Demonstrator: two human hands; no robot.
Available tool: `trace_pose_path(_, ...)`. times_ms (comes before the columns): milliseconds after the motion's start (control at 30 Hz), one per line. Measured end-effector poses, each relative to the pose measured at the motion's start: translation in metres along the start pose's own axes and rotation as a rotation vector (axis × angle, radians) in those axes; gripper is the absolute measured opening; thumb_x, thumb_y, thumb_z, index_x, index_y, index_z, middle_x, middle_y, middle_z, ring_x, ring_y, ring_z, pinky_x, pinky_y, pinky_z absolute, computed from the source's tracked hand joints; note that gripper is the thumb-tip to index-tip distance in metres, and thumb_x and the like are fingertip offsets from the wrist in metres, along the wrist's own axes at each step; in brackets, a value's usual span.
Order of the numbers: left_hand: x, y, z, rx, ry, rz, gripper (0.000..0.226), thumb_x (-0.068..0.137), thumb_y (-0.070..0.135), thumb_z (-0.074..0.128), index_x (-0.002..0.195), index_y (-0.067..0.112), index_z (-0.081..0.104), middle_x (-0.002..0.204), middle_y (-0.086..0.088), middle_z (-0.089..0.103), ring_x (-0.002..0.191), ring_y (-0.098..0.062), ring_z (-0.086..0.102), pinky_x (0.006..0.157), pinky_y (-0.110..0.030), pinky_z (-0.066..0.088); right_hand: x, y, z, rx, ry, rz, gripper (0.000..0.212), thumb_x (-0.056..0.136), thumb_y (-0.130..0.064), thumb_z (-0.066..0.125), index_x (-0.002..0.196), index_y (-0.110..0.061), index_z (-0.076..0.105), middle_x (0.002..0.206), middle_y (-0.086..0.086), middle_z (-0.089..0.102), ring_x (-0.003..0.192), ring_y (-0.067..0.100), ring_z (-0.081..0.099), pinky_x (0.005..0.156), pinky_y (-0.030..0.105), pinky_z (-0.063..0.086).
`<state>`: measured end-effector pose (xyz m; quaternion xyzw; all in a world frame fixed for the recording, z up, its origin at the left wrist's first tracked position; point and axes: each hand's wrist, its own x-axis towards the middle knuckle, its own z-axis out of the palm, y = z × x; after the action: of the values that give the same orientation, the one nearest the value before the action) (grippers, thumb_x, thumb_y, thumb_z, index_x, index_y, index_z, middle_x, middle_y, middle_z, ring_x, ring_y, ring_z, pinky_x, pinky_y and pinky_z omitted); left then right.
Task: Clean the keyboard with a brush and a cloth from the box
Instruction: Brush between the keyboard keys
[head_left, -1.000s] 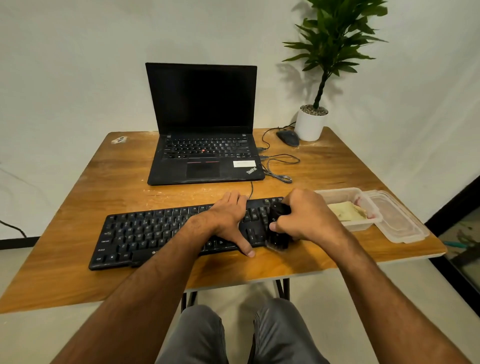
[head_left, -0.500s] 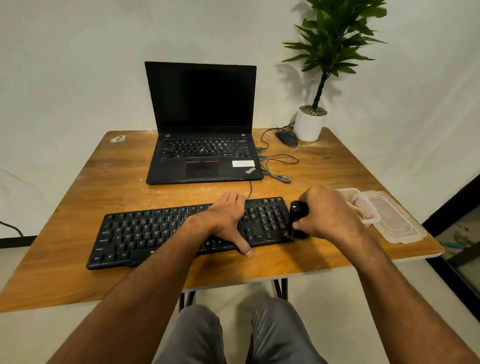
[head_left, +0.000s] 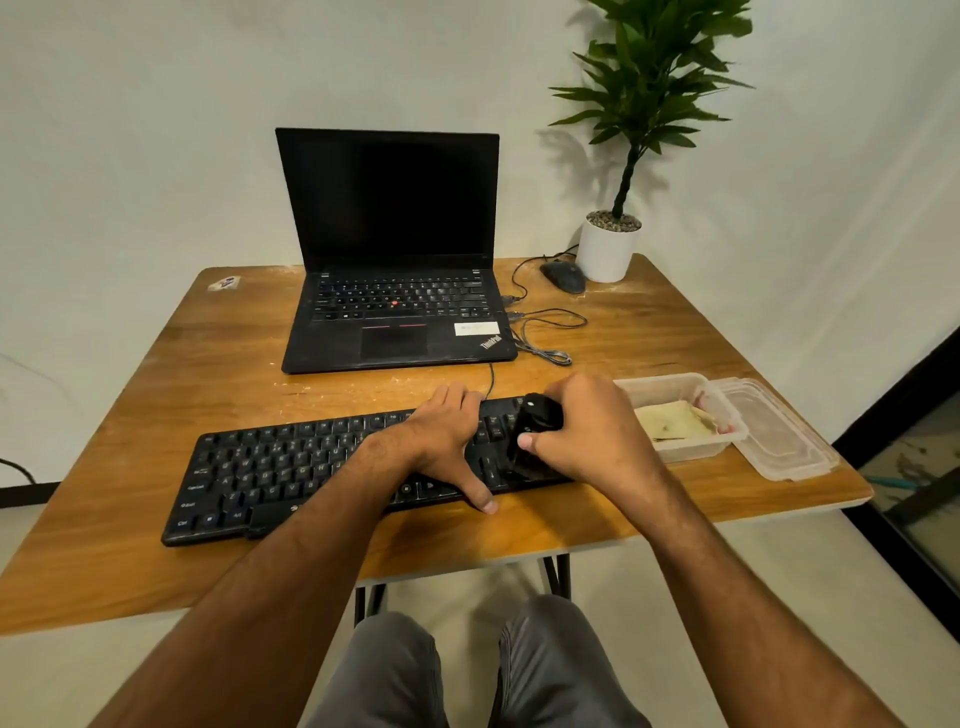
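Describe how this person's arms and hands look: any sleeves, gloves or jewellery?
Both forearms are bare up to the frame's edge, with no sleeves in view. The left hand and the right hand wear no gloves, and no rings or watch are visible.

The right hand (head_left: 592, 431) covers most of the black brush (head_left: 535, 434), so its bristles and where it meets the keyboard (head_left: 291, 467) cannot be told, and the left hand (head_left: 447, 436) and forearm hide the keys beneath them. The cloth (head_left: 670, 423) lies partly behind the box (head_left: 675, 387) wall. The top edge cuts off the plant (head_left: 654, 88).
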<state>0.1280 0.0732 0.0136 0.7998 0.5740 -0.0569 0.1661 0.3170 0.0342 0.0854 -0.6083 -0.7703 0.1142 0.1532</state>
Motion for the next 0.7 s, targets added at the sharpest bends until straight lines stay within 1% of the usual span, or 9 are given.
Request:
trace_pose_path(67, 0.0, 0.0, 0.0, -0.007, -0.001, -0.001, 0.135, 0.051, 0.073, 0.091, 0.154, 0.015, 0.026, 0.136, -0.002, 0.032, 0.127, -0.019, 0.032, 0.116, -0.042, 0.039, -0.002, 0.004, 0.002, -0.042, 0.007, 0.025, 0.021, 0.073, -0.034, 0.08, 0.082, -0.017, 0.072, 0.074, -0.003, 0.065, 0.074, 0.015, 0.062, 0.051, 0.021, 0.039)
trace_pose_path(133, -0.001, 0.0, 0.0, -0.014, 0.0, 0.003, 0.136, 0.052, 0.073, 0.091, 0.155, 0.015, 0.025, 0.137, -0.002, 0.032, 0.129, -0.019, 0.032, 0.118, -0.043, 0.038, -0.001, 0.016, -0.003, -0.034, -0.015, 0.093, 0.019, 0.073, -0.032, 0.08, 0.081, -0.017, 0.071, 0.072, -0.004, 0.063, 0.071, 0.012, 0.059, 0.048, 0.018, 0.034)
trace_pose_path(233, -0.001, -0.001, 0.0, -0.03, -0.003, 0.005, 0.135, 0.052, 0.072, 0.092, 0.154, 0.014, 0.025, 0.137, -0.003, 0.032, 0.129, -0.019, 0.032, 0.118, -0.043, 0.038, 0.005, 0.034, -0.019, -0.042, -0.027, 0.178, 0.025, 0.071, -0.034, 0.082, 0.082, -0.015, 0.071, 0.073, -0.002, 0.064, 0.07, 0.012, 0.059, 0.049, 0.024, 0.037)
trace_pose_path(300, -0.001, -0.001, -0.001, -0.034, -0.006, 0.007, 0.134, 0.052, 0.071, 0.092, 0.154, 0.015, 0.026, 0.137, -0.002, 0.032, 0.129, -0.02, 0.032, 0.117, -0.043, 0.038, 0.011, 0.036, -0.025, -0.048, 0.0, 0.186, 0.026, 0.072, -0.035, 0.082, 0.081, -0.014, 0.07, 0.07, -0.003, 0.062, 0.068, 0.012, 0.058, 0.049, 0.025, 0.037)
trace_pose_path(433, -0.001, 0.0, -0.001, -0.035, -0.003, 0.006, 0.133, 0.051, 0.071, 0.093, 0.152, 0.015, 0.027, 0.133, 0.0, 0.032, 0.127, -0.018, 0.032, 0.116, -0.043, 0.039, 0.024, 0.032, -0.017, -0.071, 0.078, 0.179, 0.023, 0.073, -0.032, 0.076, 0.073, -0.011, 0.066, 0.068, 0.001, 0.061, 0.069, 0.019, 0.06, 0.048, 0.028, 0.037)
trace_pose_path(500, -0.001, 0.0, -0.001, -0.032, -0.001, 0.005, 0.135, 0.051, 0.071, 0.093, 0.154, 0.015, 0.026, 0.133, -0.001, 0.032, 0.126, -0.018, 0.032, 0.116, -0.042, 0.039, 0.032, 0.029, -0.009, -0.059, 0.081, 0.186, 0.022, 0.073, -0.031, 0.073, 0.073, -0.01, 0.064, 0.072, 0.003, 0.062, 0.073, 0.023, 0.062, 0.052, 0.029, 0.041)
trace_pose_path(567, -0.001, 0.0, -0.001, -0.031, -0.002, 0.005, 0.136, 0.051, 0.071, 0.093, 0.155, 0.014, 0.025, 0.134, -0.001, 0.032, 0.127, -0.018, 0.032, 0.117, -0.042, 0.039, 0.041, 0.026, -0.003, -0.012, 0.089, 0.192, 0.02, 0.075, -0.029, 0.073, 0.074, -0.011, 0.064, 0.074, 0.003, 0.063, 0.073, 0.022, 0.063, 0.053, 0.029, 0.045)
trace_pose_path(667, -0.001, 0.001, -0.002, -0.018, -0.006, 0.004, 0.139, 0.052, 0.072, 0.092, 0.156, 0.011, 0.024, 0.136, -0.002, 0.032, 0.128, -0.02, 0.033, 0.118, -0.042, 0.038, 0.057, 0.022, 0.002, 0.051, 0.155, 0.185, 0.018, 0.078, -0.026, 0.073, 0.073, -0.011, 0.064, 0.07, 0.001, 0.061, 0.072, 0.02, 0.062, 0.048, 0.024, 0.035)
trace_pose_path(700, -0.001, 0.002, -0.002, -0.016, -0.008, 0.003, 0.139, 0.052, 0.072, 0.092, 0.157, 0.011, 0.023, 0.137, -0.002, 0.032, 0.129, -0.02, 0.033, 0.118, -0.042, 0.038, 0.062, 0.02, 0.004, 0.074, 0.166, 0.191, 0.019, 0.078, -0.026, 0.073, 0.073, -0.009, 0.066, 0.071, 0.002, 0.062, 0.072, 0.02, 0.063, 0.049, 0.024, 0.037)
